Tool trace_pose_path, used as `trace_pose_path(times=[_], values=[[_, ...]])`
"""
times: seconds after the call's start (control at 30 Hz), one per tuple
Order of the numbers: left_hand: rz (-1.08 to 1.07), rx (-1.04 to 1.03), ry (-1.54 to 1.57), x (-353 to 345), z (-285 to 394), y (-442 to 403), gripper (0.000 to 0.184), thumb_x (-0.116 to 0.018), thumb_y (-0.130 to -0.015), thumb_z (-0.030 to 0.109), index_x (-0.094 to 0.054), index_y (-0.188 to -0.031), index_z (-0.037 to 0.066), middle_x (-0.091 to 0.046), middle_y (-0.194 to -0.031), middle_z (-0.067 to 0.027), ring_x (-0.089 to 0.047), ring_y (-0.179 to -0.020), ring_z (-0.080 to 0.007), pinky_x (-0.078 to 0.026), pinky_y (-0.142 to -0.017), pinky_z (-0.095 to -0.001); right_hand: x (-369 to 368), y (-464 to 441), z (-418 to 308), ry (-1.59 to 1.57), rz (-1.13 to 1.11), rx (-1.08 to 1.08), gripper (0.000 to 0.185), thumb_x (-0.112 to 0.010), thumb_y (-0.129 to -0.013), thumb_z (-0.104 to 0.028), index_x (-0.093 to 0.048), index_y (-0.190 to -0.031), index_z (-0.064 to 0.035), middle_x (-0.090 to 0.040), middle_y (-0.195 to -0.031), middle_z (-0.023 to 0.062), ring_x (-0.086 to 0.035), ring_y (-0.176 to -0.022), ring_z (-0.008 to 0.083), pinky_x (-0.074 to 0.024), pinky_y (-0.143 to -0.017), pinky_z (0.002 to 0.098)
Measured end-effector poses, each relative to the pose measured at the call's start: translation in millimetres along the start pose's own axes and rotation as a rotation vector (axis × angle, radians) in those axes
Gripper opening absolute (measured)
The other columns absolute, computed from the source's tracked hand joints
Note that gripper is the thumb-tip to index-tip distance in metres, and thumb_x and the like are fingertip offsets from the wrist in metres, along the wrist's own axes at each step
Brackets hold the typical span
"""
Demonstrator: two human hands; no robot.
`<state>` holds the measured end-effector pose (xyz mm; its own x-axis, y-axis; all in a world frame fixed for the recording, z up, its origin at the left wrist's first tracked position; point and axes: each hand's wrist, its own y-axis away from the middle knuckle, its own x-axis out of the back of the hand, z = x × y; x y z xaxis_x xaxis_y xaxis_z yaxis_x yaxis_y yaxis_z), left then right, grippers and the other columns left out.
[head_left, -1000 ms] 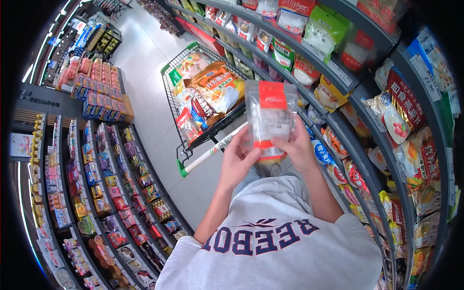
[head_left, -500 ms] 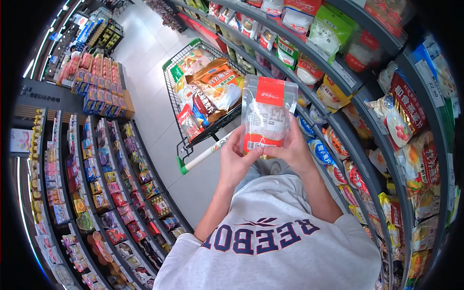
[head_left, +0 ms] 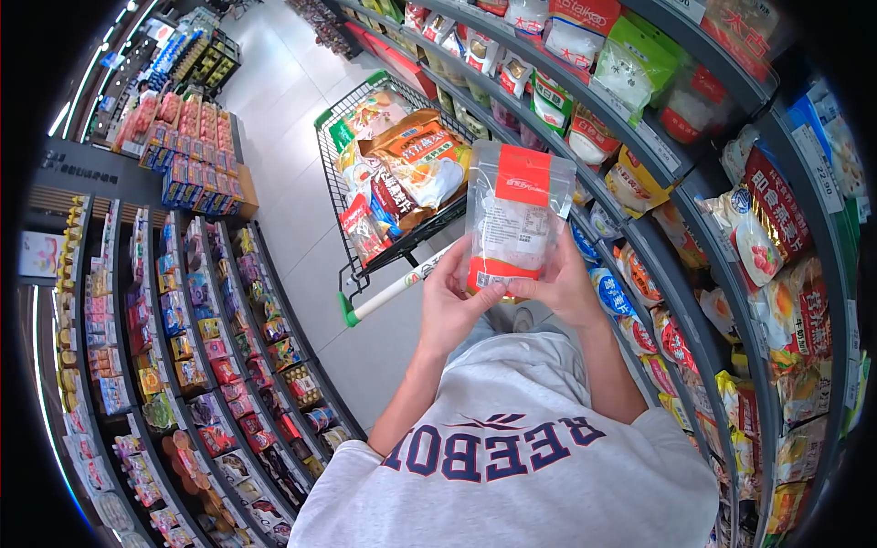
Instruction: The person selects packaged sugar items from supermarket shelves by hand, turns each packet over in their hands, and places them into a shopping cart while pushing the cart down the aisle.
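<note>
A clear and red zip pouch (head_left: 513, 228) of white contents is held upright in front of me, with its printed label facing me. My left hand (head_left: 455, 290) grips its lower left edge, the thumb pressed on the front near the bottom. My right hand (head_left: 568, 285) closes on the lower right edge, its thumb on the front too. The fingers behind the pouch are hidden. Just beyond the pouch stands a shopping cart (head_left: 326, 151) holding several bags, among them a large orange-brown bag (head_left: 416, 151).
Shelves (head_left: 676, 169) of bagged foods curve along my right side. On the left, a rack (head_left: 196, 365) carries many small snack packs. Stacked boxes (head_left: 196, 169) stand farther up the aisle. The cart's white handle (head_left: 402, 289) lies close to my left hand.
The pouch and both hands have shifted slightly right, and the pouch tilts a little differently. Cart and shelves also appear slightly shifted right in the view. Both hands keep their hold.
</note>
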<state>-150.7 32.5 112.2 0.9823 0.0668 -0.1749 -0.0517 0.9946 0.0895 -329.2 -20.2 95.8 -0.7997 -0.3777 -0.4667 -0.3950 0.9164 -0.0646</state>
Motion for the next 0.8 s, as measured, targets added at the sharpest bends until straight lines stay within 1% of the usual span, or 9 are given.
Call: trace_pose_path(times=[0.27,0.47,0.8], values=[[0.001,-0.008,-0.007,-0.1,0.0,1.2,0.076,-0.078,-0.083,-0.006,-0.039,-0.148,-0.005,-0.068,-0.123,-0.0161,-0.068,-0.108,-0.0201,-0.059,-0.090,-0.0322,1.8,1.4,1.6,-0.017,-0.012,0.010,0.109,-0.089,-0.072,-0.002,-0.021,-0.157,-0.0043,-0.044,-0.149,0.0116,-0.048,-0.136,0.0241,-0.0462,-0.110,0.0410],[-0.006,0.001,0.010,-1.2,1.4,0.7,0.076,-0.078,-0.084,-0.005,-0.039,-0.148,-0.005,-0.068,-0.123,-0.0159,-0.068,-0.107,-0.0194,-0.059,-0.089,-0.0316,1.1,1.2,-0.8,-0.027,-0.010,0.011,0.110,-0.089,-0.072,-0.002,-0.020,-0.157,-0.0044,-0.044,-0.149,0.0118,-0.047,-0.137,0.0243,-0.0440,-0.112,0.0417],[-0.008,0.000,0.000,-1.4,0.7,0.9,0.075,-0.078,-0.084,-0.005,-0.040,-0.148,-0.004,-0.068,-0.122,-0.0153,-0.069,-0.107,-0.0193,-0.058,-0.089,-0.0312,1.8,2.5,-1.6,-0.010,-0.011,0.013,0.111,-0.088,-0.073,0.000,-0.017,-0.158,-0.0050,-0.044,-0.149,0.0124,-0.049,-0.136,0.0252,-0.0484,-0.108,0.0415]])
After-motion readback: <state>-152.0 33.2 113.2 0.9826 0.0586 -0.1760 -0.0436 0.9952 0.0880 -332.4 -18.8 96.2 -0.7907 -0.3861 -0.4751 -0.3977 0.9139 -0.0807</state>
